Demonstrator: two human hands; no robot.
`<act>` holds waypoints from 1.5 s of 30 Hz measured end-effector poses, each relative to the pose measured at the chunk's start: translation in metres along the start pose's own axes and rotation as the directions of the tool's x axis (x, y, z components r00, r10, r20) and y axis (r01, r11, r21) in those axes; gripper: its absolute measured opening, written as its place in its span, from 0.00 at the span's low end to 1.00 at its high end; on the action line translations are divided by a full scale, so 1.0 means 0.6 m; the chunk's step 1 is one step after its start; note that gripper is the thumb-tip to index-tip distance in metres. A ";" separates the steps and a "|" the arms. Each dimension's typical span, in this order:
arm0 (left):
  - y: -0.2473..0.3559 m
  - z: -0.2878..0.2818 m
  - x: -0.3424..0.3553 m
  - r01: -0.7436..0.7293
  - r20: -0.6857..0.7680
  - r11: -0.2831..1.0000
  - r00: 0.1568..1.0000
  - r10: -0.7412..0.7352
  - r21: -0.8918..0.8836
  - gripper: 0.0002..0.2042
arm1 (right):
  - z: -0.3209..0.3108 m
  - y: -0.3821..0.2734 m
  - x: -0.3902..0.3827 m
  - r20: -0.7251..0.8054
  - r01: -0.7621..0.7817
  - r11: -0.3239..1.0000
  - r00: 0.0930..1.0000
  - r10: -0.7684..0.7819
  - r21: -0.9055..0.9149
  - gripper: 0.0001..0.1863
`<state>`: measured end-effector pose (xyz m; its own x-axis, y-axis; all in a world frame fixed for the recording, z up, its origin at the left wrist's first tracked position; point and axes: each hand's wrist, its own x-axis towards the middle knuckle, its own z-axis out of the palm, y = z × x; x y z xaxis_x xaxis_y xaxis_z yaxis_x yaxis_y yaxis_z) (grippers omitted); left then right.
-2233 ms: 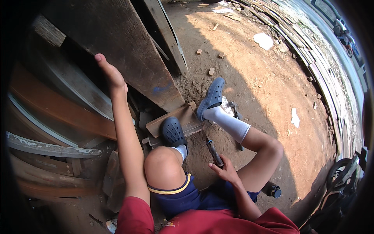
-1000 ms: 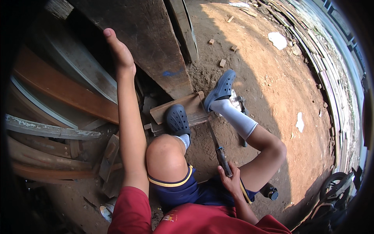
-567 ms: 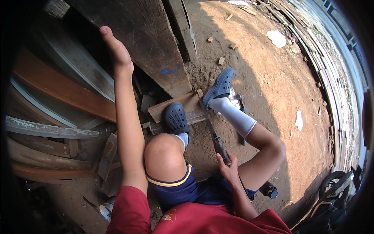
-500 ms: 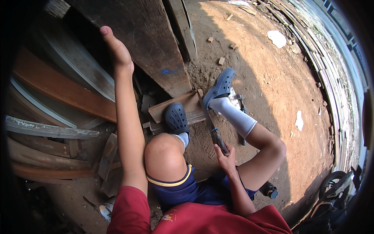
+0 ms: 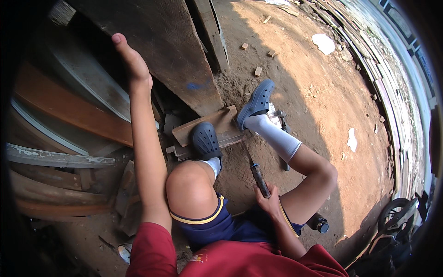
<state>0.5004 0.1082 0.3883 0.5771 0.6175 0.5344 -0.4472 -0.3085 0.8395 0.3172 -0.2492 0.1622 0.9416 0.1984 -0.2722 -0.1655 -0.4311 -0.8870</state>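
Observation:
My right hand (image 5: 269,197) is closed around the dark straight handle of a hand saw (image 5: 257,175). Its narrow blade points away from me, toward the end of a wooden plank (image 5: 203,125) on the ground. The plank lies over another piece of wood (image 5: 229,138), and my left clog (image 5: 206,141) presses on them. My right clog (image 5: 258,102) rests by the plank's right end. My left arm stretches forward past my raised knee. The thumb of my left hand (image 5: 134,64) sticks out beside a large dark board (image 5: 157,41); its other fingers are hidden.
Curved wooden planks (image 5: 74,108) fill the left side. A hammer-like tool (image 5: 283,121) lies beside my right leg, and a dark cylindrical object (image 5: 317,223) is near my thigh. Small wood blocks (image 5: 258,71) lie scattered ahead. Stacked boards (image 5: 387,106) line the right, near a wheel (image 5: 392,211).
My right hand has drawn the saw back toward me, away from the plank, so less of the blade overlaps it. The left arm and both feet hold nearly the same pose.

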 end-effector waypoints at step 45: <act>0.018 0.017 -0.010 -0.007 0.012 1.000 1.000 0.007 -0.001 0.48 | -0.001 -0.003 0.025 0.009 -0.048 0.996 0.999 0.047 0.078 0.12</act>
<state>0.4991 0.0934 0.3952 0.5824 0.6062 0.5417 -0.4518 -0.3125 0.8356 0.3315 -0.2458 0.1599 0.9299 0.1859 -0.3173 -0.2328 -0.3705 -0.8992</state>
